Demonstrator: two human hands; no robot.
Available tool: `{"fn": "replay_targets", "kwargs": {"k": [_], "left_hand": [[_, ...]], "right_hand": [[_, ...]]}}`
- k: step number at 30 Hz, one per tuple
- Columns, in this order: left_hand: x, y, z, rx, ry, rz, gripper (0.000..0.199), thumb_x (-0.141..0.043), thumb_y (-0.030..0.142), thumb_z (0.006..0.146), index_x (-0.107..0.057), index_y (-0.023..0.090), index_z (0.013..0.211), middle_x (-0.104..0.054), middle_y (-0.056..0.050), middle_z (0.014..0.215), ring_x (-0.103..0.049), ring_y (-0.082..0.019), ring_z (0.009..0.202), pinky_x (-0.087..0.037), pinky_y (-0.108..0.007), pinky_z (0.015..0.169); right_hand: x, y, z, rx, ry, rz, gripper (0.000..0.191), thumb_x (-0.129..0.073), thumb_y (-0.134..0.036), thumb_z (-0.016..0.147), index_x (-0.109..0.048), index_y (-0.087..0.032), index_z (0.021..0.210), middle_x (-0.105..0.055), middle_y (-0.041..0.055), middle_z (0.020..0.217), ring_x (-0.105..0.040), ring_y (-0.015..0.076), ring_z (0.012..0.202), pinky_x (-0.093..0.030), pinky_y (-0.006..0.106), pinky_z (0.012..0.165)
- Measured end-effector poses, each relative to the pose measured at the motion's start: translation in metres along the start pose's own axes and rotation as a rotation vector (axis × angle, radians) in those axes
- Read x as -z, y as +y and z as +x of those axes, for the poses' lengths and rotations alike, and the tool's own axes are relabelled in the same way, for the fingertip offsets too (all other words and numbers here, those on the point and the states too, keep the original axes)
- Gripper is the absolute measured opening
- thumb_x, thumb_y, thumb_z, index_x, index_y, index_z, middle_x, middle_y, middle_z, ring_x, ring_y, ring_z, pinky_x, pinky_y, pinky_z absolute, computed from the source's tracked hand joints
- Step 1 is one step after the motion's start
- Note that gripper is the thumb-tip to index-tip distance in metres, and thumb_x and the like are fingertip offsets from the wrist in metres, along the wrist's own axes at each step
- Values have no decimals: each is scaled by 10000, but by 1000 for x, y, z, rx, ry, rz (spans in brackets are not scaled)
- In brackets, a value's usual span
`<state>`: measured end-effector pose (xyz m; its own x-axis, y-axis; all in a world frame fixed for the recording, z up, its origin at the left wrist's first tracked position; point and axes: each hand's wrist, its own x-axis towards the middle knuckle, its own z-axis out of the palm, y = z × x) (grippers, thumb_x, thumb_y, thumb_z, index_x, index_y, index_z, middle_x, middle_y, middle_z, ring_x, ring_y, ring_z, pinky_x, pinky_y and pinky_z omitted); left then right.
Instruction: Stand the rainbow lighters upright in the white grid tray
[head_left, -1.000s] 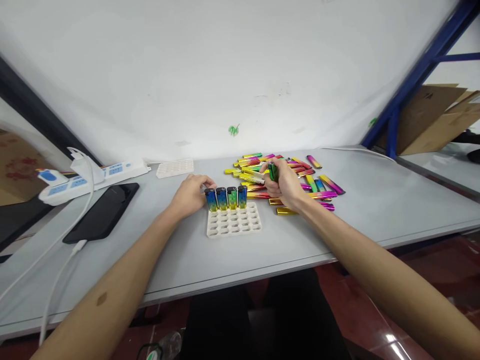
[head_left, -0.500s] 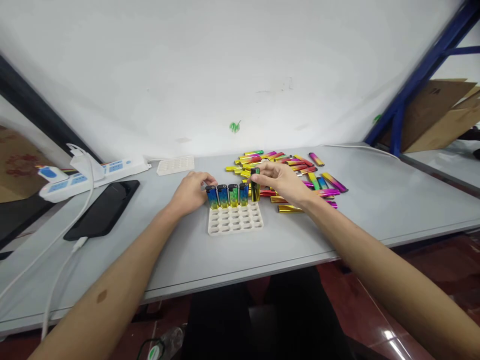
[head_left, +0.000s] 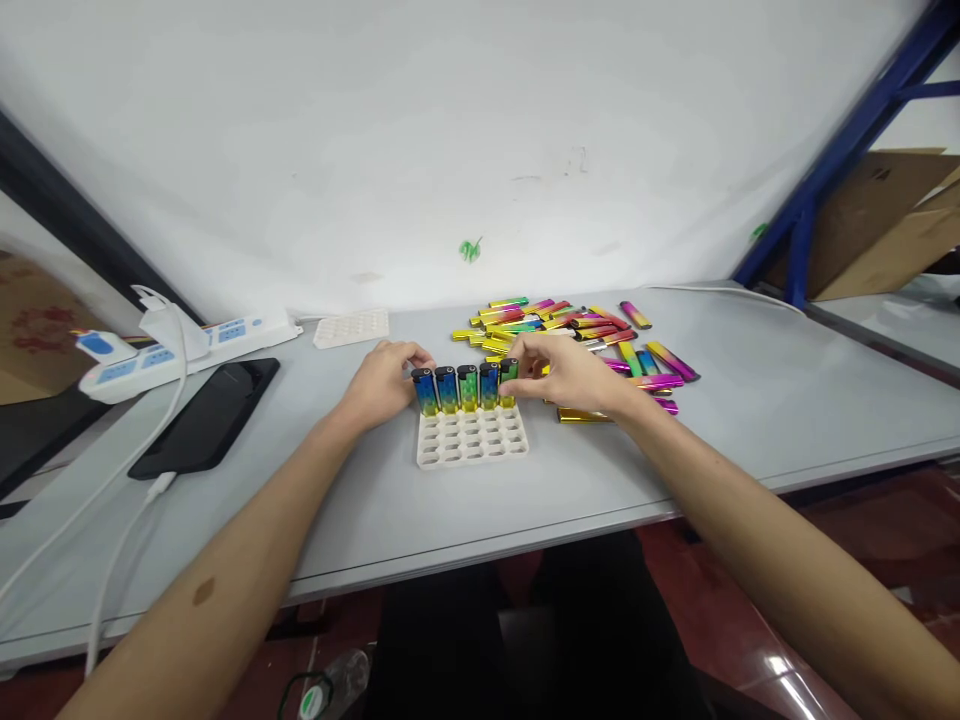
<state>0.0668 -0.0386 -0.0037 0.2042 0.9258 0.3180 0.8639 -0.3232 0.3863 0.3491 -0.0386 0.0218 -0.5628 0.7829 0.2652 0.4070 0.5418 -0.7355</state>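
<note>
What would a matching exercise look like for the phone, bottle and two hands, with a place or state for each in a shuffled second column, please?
1. Phone
2. Bottle
3. Left hand
4. Right hand

A. Below the front edge of the table
B. At the right end of the row of lighters
C. Black, with a white cable at its near end
D. At the left end of the row

Pairs: 1-C; 2-A; 3-D; 4-B

far right, brown carton (head_left: 855,225): "7A" | left, cardboard box (head_left: 30,365): red print, illegible | near, bottle (head_left: 349,672): green-white label, too small to read
</note>
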Motion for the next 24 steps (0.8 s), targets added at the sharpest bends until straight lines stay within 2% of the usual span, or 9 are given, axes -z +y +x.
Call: {"fn": "replay_targets", "kwargs": {"k": [4,8,10,14,18,21,24], "left_hand": [[1,0,-1,-6,0,5,210,-545,185,769,-701,200,908,-752,-49,959,-610,-265,979,-479,-371,823],[1,1,-1,0,-7,13,193,-543,203,785,-702,202,894,-743,-53,939,-611,-263,966,-484,-369,810],[1,1,0,-2,-11,13,196,-542,195,783,-702,203,895,-741,-53,943,-611,-262,970,-486,-369,814],[0,2,0,-24,-18,10,238,-543,158,755,-704,201,924,-742,-51,958,-612,-264,981,-491,-376,834],[0,3,-1,-62,-10,19,271,-540,137,737,-707,188,944,-746,-59,962,-620,-270,981,-495,-386,853],[0,3,-2,-72,-5,28,282,-532,139,739,-710,184,953,-751,-67,974,-627,-272,972,-499,-390,853],[0,3,-1,-69,-5,37,288,-528,137,732,-711,188,949,-752,-69,979,-632,-272,973,-500,-387,854]], "right_hand": [[5,-4,-1,1,-15,-22,317,-740,-487,805,-603,-202,789,-654,21,841,-579,178,786,-415,323,711],[17,4,-10,-47,165,-44,420,-503,-556,960,-643,-194,800,-684,54,872,-588,184,787,-415,335,717],[28,10,-21,-48,214,-189,407,-515,-536,958,-631,-196,767,-676,53,823,-571,192,768,-409,341,709],[50,18,-56,98,32,-579,277,-622,-468,903,-698,-215,821,-669,69,864,-555,253,900,-428,419,861],[58,22,-88,119,-44,-806,226,-649,-455,885,-762,-261,906,-628,103,1110,-522,312,1035,-432,517,945],[55,24,-99,89,-11,-800,194,-658,-435,873,-751,-264,871,-604,106,1152,-530,331,1058,-444,556,960],[56,22,-98,40,110,-565,182,-736,-434,805,-719,-259,852,-618,98,1145,-542,351,1134,-464,544,976]]}}
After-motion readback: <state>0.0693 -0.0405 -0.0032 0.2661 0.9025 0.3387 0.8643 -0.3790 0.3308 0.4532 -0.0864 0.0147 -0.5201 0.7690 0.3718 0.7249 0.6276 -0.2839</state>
